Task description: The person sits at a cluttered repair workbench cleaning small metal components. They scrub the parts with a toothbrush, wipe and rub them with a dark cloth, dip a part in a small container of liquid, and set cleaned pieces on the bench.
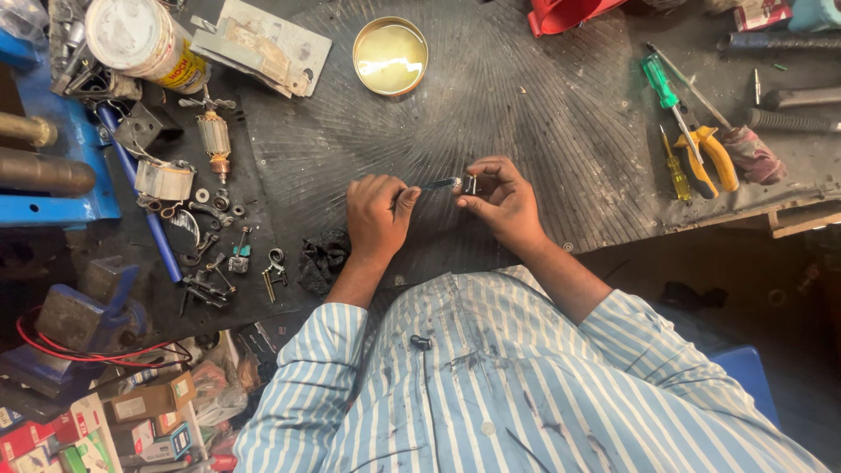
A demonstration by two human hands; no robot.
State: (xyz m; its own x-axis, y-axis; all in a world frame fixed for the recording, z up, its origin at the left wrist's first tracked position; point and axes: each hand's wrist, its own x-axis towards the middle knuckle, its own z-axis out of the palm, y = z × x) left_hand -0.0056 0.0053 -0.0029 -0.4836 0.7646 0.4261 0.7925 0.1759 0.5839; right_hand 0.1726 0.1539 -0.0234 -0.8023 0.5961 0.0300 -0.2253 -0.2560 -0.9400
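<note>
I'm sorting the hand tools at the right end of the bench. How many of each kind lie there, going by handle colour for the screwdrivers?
Green-handled screwdriver: 1
Yellow-handled screwdriver: 1
Orange-handled pliers: 1
Total: 3

The dark rods further right are too unclear to class, so they are left out.

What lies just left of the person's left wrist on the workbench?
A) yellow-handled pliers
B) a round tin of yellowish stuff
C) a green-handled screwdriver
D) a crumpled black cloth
D: the crumpled black cloth lies right beside the left hand, while the screwdriver, pliers and tin lie farther off.
</note>
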